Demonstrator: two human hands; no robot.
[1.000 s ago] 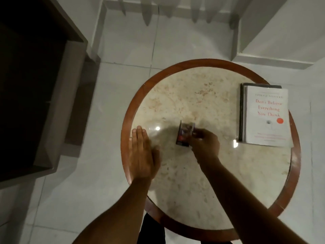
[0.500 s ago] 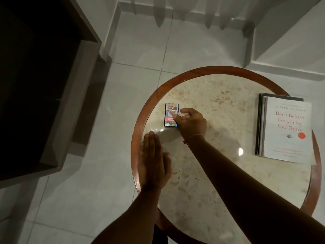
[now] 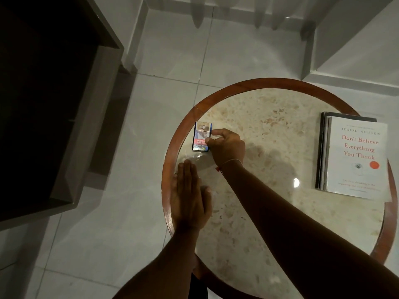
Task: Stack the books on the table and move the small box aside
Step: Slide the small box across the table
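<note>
The small blue-and-red printed cardboard box (image 3: pixel 201 137) has travelled from the middle of the round marble-topped table with a wooden rim (image 3: pixel 269 83) to its far-left edge, where it now lies flat, so the move-aside step looks all but done. The right hand (image 3: pixel 225 146) still touches its right side with curled fingertips, though whether it still grips is hard to tell. The left hand (image 3: pixel 190 197) stays flat and empty near the rim, and the white paperback book on a dark book (image 3: pixel 356 156) sits stacked at far right.

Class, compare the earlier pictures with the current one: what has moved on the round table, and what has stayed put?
The right hand carried the small box from mid-table to the left rim and laid it flat, fingers still touching it. The left hand stayed flat on the table; the stacked books did not move.
</note>
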